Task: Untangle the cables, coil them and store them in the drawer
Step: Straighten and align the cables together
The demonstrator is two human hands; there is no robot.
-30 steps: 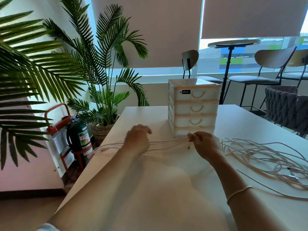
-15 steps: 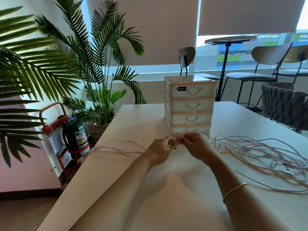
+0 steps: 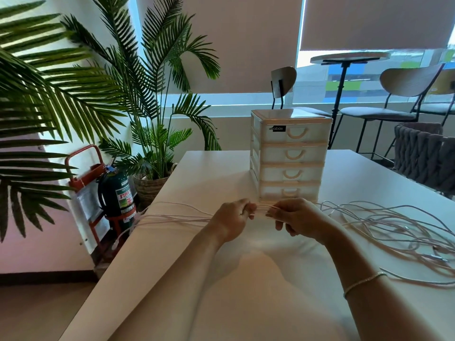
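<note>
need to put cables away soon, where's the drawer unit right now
In the head view the drawer unit stands upright on the white table, centre-right, just beyond both hands, with the loose cables to its right.

My two forearms bare to frame's bottom edge, no sleeve showing. My left hand (image 3: 230, 221) without rings or watch. My right hand (image 3: 299, 221) likewise plain. Thin pale beaded bracelet (image 3: 362, 283) circles my right wrist, possibly small pearls; too fine to tell. Nails unclear.
</note>
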